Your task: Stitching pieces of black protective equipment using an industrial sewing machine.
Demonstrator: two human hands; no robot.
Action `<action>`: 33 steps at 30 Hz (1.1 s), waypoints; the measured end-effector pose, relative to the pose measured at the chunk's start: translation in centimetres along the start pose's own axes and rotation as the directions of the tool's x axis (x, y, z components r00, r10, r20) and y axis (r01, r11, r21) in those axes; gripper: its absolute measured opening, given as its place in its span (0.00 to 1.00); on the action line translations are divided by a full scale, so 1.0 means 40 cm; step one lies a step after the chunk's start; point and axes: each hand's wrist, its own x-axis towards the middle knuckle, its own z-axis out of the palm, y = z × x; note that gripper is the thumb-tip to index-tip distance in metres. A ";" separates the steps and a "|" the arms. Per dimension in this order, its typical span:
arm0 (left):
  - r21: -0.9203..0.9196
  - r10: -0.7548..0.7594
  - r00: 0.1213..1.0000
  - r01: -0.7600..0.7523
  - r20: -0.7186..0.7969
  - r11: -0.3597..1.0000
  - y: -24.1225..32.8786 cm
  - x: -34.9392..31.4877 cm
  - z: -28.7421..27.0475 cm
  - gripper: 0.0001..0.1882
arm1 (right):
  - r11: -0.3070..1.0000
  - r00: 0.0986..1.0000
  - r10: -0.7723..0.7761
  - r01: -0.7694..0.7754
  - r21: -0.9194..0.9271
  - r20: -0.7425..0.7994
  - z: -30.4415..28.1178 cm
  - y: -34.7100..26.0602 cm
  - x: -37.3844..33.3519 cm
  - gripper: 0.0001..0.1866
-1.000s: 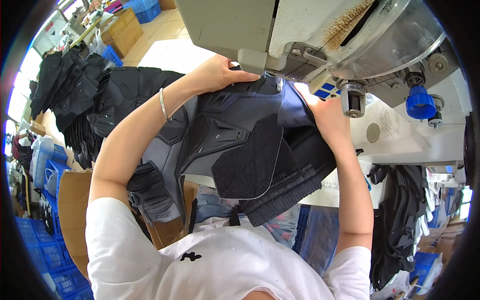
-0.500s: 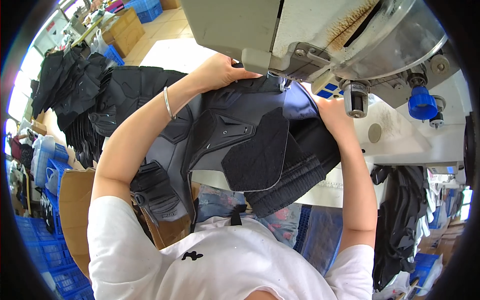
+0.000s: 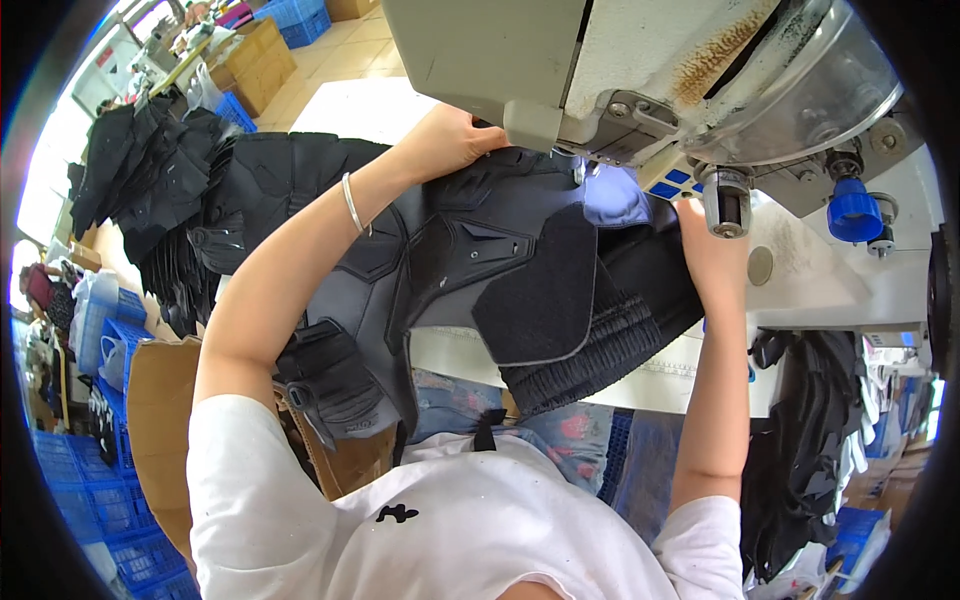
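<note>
A black and grey padded garment piece (image 3: pixel 440 285) with molded panels and a ribbed elastic section lies across the sewing machine's bed. My left hand (image 3: pixel 455 142) pinches its far edge, thumb on top, just left of the machine head (image 3: pixel 500 60). The other fingers are tucked out of sight. My right hand (image 3: pixel 712 255) is at the garment's right edge, closed around black fabric, with its fingertips mostly hidden by the machine's fittings. Between the hands, wrinkled lilac lining (image 3: pixel 612 197) shows beside the needle area. The needle tip itself cannot be made out.
A stack of black pieces (image 3: pixel 145 180) hangs at the far left. A cardboard box (image 3: pixel 165 440) stands by my left elbow. Blue crates (image 3: pixel 85 475) line the left side. More black pieces (image 3: pixel 810 440) hang at the right, below the machine's blue knob (image 3: pixel 853 212).
My right hand has moved to the right along with the garment's right side. The lilac lining has gone from smooth to bunched. My left hand keeps its grip; the whole view has shifted slightly.
</note>
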 end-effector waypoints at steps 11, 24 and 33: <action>-0.694 -0.005 0.927 0.284 0.375 0.661 0.415 -0.468 0.093 0.20 | -0.320 0.884 0.139 -0.386 0.865 0.446 0.071 0.001 -0.402 0.33; -0.944 -0.593 0.794 0.282 0.132 0.168 0.392 -0.399 0.405 0.24 | -0.019 0.871 0.295 -0.405 0.914 0.392 0.113 0.089 -0.324 0.17; -0.957 -0.301 0.935 0.245 0.190 0.157 0.339 -0.520 0.445 0.39 | -0.401 0.747 -0.204 -0.653 0.642 0.632 0.105 0.163 -0.268 0.20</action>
